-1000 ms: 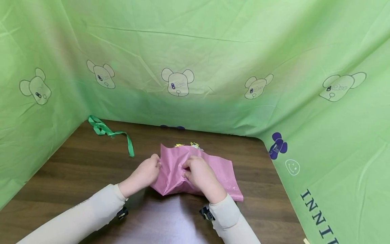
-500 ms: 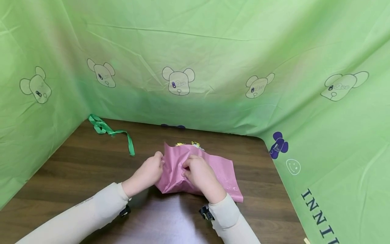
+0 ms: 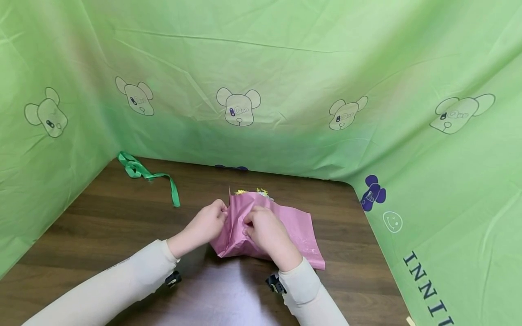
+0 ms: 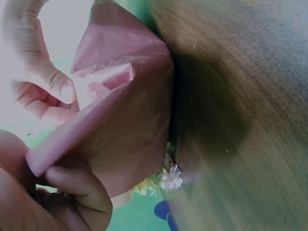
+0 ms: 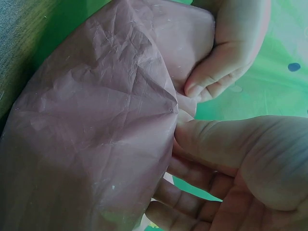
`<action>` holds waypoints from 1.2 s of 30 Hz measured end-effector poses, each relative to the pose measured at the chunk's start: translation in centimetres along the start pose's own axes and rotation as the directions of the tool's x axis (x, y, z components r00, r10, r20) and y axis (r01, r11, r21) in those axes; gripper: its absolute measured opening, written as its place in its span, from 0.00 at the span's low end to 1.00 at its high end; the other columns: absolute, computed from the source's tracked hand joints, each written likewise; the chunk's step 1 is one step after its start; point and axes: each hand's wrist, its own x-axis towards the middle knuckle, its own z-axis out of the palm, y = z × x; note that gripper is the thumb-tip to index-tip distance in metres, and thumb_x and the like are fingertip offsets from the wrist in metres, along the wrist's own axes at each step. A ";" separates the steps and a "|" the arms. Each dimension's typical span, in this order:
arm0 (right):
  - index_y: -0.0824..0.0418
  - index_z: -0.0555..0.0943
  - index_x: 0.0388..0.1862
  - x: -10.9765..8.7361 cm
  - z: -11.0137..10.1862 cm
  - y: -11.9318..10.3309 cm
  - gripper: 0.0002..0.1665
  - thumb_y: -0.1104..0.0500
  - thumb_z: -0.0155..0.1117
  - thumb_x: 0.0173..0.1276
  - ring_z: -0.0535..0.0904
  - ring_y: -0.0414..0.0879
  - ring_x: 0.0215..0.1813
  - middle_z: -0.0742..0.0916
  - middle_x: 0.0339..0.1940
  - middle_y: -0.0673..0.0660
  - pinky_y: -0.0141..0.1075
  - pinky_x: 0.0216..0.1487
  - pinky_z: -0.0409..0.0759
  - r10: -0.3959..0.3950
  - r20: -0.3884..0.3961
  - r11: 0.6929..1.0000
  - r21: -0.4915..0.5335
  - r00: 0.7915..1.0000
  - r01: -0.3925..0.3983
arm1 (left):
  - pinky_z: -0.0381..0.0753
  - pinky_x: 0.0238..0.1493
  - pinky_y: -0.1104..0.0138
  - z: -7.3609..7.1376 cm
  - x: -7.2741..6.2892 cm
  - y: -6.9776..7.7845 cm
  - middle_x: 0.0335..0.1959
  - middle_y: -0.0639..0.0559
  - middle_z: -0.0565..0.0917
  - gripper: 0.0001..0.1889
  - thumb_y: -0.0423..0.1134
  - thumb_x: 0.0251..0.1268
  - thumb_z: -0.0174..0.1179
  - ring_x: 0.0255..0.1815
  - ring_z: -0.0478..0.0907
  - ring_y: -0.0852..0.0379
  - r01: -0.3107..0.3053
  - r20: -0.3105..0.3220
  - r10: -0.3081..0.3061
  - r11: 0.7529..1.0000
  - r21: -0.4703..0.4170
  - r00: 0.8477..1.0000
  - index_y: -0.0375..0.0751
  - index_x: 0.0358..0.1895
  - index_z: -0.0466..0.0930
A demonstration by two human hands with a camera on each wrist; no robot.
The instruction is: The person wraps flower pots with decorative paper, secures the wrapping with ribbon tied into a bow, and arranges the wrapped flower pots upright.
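Pink wrapping paper (image 3: 299,228) lies on the table around a bunch of flowers, and only yellow blooms (image 3: 241,192) and pale ones peek out beyond its far edge. In the left wrist view a white flower (image 4: 172,178) sticks out of the paper. My left hand (image 3: 205,222) pinches the paper's left edge between thumb and fingers, holding it raised. On the middle of the paper, my right hand (image 3: 268,231) pinches a gathered fold, its thumb (image 5: 197,132) on the crease in the right wrist view. Stems are hidden inside the wrap.
A green ribbon (image 3: 136,170) lies loosely curled at the back left of the brown wooden table (image 3: 102,226). Green cloth walls (image 3: 285,149) with printed bear heads enclose the back and both sides.
My left hand has moved right and slightly away from me, folding the paper's left edge inward toward my right hand. The right hand stays in place on the paper.
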 end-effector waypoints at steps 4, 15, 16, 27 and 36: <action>0.57 0.91 0.42 0.0 0.1 -0.1 0.09 0.61 0.76 0.61 0.85 0.47 0.47 0.87 0.42 0.51 0.39 0.52 0.83 -0.004 -0.007 1.000 0.001 1.000 0.004 | 0.74 0.27 0.64 -0.1 -0.1 -0.2 0.26 0.51 0.77 0.04 0.36 0.78 0.51 0.24 0.73 0.57 -0.012 -0.004 0.012 0.999 0.052 1.000 0.41 0.42 0.73; 0.54 0.91 0.39 -0.2 0.3 -0.3 0.08 0.60 0.77 0.60 0.85 0.45 0.45 0.86 0.40 0.49 0.38 0.49 0.83 -0.013 -0.034 1.000 -0.010 0.999 0.012 | 0.75 0.22 0.63 -0.2 -1.1 -1.7 0.24 0.47 0.79 0.05 0.34 0.79 0.48 0.23 0.75 0.57 -0.044 -0.031 0.053 0.971 0.235 0.998 0.38 0.41 0.64; 0.54 0.91 0.39 -0.2 0.3 -0.3 0.08 0.60 0.77 0.60 0.85 0.45 0.45 0.85 0.40 0.49 0.38 0.49 0.83 -0.010 -0.037 1.000 -0.010 0.999 0.009 | 0.76 0.24 0.62 -0.3 -1.2 -2.1 0.25 0.47 0.80 0.05 0.33 0.79 0.48 0.25 0.76 0.56 -0.041 -0.024 0.047 0.975 0.216 0.999 0.37 0.41 0.64; 0.53 0.90 0.37 -0.6 0.2 -0.4 0.05 0.60 0.76 0.62 0.83 0.46 0.42 0.83 0.36 0.47 0.39 0.45 0.83 0.006 -0.065 1.000 -0.015 0.998 -0.007 | 0.72 0.16 0.67 -2.8 -1.0 -6.3 0.19 0.49 0.73 0.11 0.40 0.79 0.51 0.16 0.69 0.56 0.292 0.274 -0.207 0.901 -0.321 0.939 0.37 0.37 0.72; 0.53 0.91 0.39 -0.8 0.4 -0.1 0.06 0.59 0.76 0.61 0.84 0.47 0.43 0.84 0.37 0.47 0.41 0.44 0.83 -0.010 -0.083 1.000 -0.023 0.996 0.008 | 0.72 0.24 0.68 -3.3 -2.7 -8.7 0.27 0.50 0.77 0.08 0.40 0.72 0.60 0.27 0.76 0.56 0.413 0.458 -0.225 0.834 -0.367 0.860 0.38 0.40 0.79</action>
